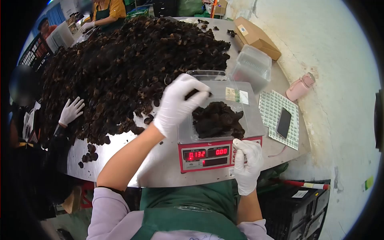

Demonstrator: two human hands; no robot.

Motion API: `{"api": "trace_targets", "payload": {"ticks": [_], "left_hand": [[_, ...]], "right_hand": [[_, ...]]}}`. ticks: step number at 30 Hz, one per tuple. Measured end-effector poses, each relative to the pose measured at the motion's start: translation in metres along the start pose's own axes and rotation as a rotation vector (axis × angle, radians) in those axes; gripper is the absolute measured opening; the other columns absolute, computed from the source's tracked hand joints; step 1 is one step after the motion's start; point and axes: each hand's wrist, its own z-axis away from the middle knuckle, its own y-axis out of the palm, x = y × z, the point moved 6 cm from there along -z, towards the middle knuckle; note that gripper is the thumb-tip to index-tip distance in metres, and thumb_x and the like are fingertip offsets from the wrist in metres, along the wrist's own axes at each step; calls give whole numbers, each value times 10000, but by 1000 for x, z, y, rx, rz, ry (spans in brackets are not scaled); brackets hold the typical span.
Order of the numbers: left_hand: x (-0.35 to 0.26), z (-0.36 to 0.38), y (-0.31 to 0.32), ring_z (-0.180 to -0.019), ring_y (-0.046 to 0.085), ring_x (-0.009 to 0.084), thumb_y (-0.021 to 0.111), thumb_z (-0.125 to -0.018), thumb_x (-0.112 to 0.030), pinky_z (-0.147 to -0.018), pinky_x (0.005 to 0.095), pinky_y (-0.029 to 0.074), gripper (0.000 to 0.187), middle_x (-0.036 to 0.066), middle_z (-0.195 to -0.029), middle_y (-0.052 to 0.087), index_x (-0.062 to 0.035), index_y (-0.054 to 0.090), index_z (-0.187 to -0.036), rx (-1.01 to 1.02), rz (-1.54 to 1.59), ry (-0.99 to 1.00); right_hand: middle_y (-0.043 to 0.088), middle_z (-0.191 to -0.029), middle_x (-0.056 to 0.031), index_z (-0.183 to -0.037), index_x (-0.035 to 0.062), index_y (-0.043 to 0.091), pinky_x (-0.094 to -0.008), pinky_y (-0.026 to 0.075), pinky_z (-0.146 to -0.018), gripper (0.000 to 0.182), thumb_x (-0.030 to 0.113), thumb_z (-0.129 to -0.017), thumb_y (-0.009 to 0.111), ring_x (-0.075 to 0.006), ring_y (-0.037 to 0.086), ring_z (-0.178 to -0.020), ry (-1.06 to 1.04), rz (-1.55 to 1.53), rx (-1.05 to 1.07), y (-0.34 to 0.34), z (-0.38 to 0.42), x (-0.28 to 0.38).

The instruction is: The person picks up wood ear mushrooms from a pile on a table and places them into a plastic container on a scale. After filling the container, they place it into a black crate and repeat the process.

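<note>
My left hand [182, 100], in a white glove, is raised over the left side of a clear plastic container [252, 128]. Its fingers are closed round a dark piece of fungus. Inside the container lies a clump of dark wood-ear-like fungus [218, 120]. The container rests on a red digital scale [186, 167], whose displays read 0.132 and 0.00. At the scale's front right corner is my right hand [247, 162], also gloved, with fingertips pinched near the container's edge; a small dark bit shows at the fingertips.
A large fungus heap [132, 68] covers the table's left and back. Stacked clear containers [252, 66], a cardboard box [256, 38], a phone [284, 123] on a label sheet [266, 105] and a pink bottle [300, 86] stand right. A co-worker's gloved hand [72, 111] touches the heap's left side.
</note>
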Motion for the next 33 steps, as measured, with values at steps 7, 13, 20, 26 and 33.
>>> {"api": "trace_targets", "payload": {"ticks": [7,13,20,26,33], "left_hand": [[4,8,57,-1248,532,340,747,-874,-308,-1056,393,432,553,151,-1261,624,-94,598,-1362,396,-241,92],[18,36,15,-1280,544,291,611,-996,-269,-1090,388,424,409,132,-1301,608,-50,609,-1341,136,62,-200],[21,62,20,-1394,422,370,673,-943,-319,-1164,549,285,362,122,-1313,621,-140,690,-1257,334,-382,-43],[15,80,-34,-1286,504,298,702,-938,-269,-1100,417,387,290,105,-1236,645,-82,733,-1157,82,-210,-100],[4,85,-32,-1297,496,331,686,-933,-355,-1083,441,399,327,93,-1247,650,-125,737,-1159,99,-441,37]], "right_hand": [[675,-1031,-94,-1112,72,695,-416,484,-881,287,4,-833,678,-301,613,-985,-19,91,6,-10,-20,-14],[678,-1067,-64,-1089,92,707,-438,465,-920,232,107,-858,690,-307,595,-1042,-79,127,108,-1,-39,-30],[696,-1071,-40,-1091,137,708,-563,310,-1123,212,215,-897,675,-309,565,-1214,-73,191,358,28,-30,-37],[701,-1081,-59,-1082,98,700,-469,408,-1030,200,137,-887,679,-314,582,-1118,-43,105,233,-26,-35,-37],[698,-1098,-67,-1077,84,700,-448,413,-1010,168,140,-924,662,-327,567,-1112,-59,130,220,-20,-30,-39]]}}
